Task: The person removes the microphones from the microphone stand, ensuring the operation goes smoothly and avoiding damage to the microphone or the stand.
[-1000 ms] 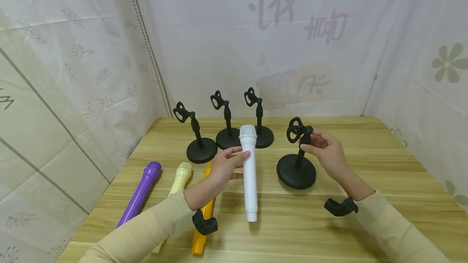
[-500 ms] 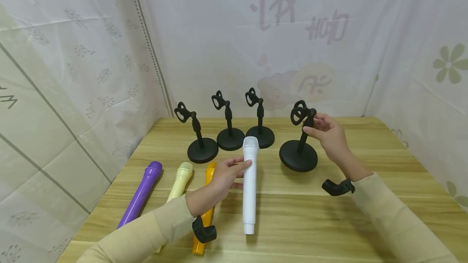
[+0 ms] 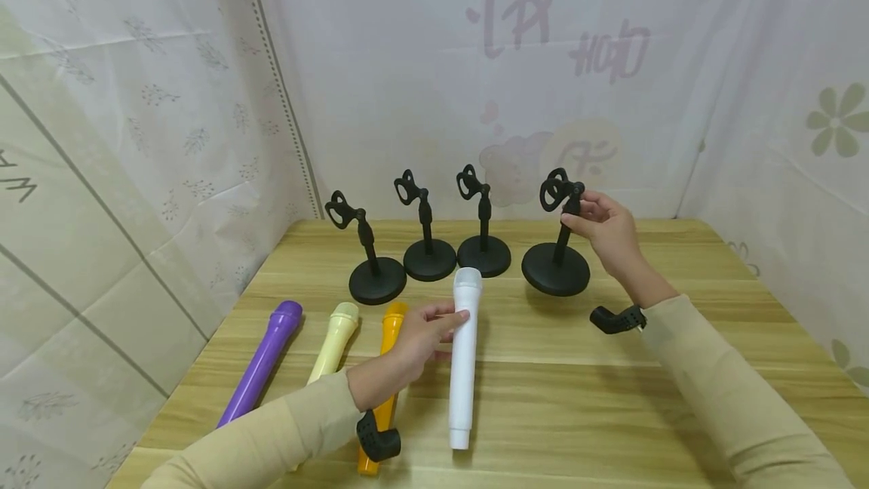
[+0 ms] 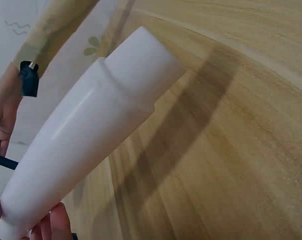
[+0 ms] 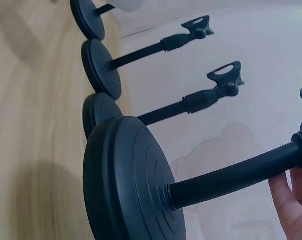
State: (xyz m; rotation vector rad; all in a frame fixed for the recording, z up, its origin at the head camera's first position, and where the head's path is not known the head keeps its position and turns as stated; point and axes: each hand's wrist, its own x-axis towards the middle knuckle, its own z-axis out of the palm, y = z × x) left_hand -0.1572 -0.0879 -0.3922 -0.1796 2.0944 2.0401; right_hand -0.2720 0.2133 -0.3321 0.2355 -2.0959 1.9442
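My left hand [image 3: 424, 334] grips a white microphone [image 3: 464, 368] near its head, thumb across the front. In the left wrist view the tail of the white microphone [image 4: 85, 125] hangs above the table and casts a shadow. With thumb and fingers, my right hand [image 3: 607, 236] pinches the upper post of a black desktop microphone stand [image 3: 557, 269]. A gap shows under the round base of this stand [image 5: 135, 180] in the right wrist view, with its shadow on the wood. The clip on top of it holds nothing.
Three more black stands, a left one [image 3: 377, 280], a middle one [image 3: 430, 259] and a right one [image 3: 484, 255], stand along the back. Purple [image 3: 261, 364], pale yellow [image 3: 334, 345] and orange [image 3: 391, 330] microphones lie on the wooden table [image 3: 611, 413]. Printed cloth [image 3: 407, 59] hangs behind.
My right hand has carried the held stand away from me, toward the back row. My left hand has brought the white microphone slightly nearer to me. The other stands and microphones stay put.
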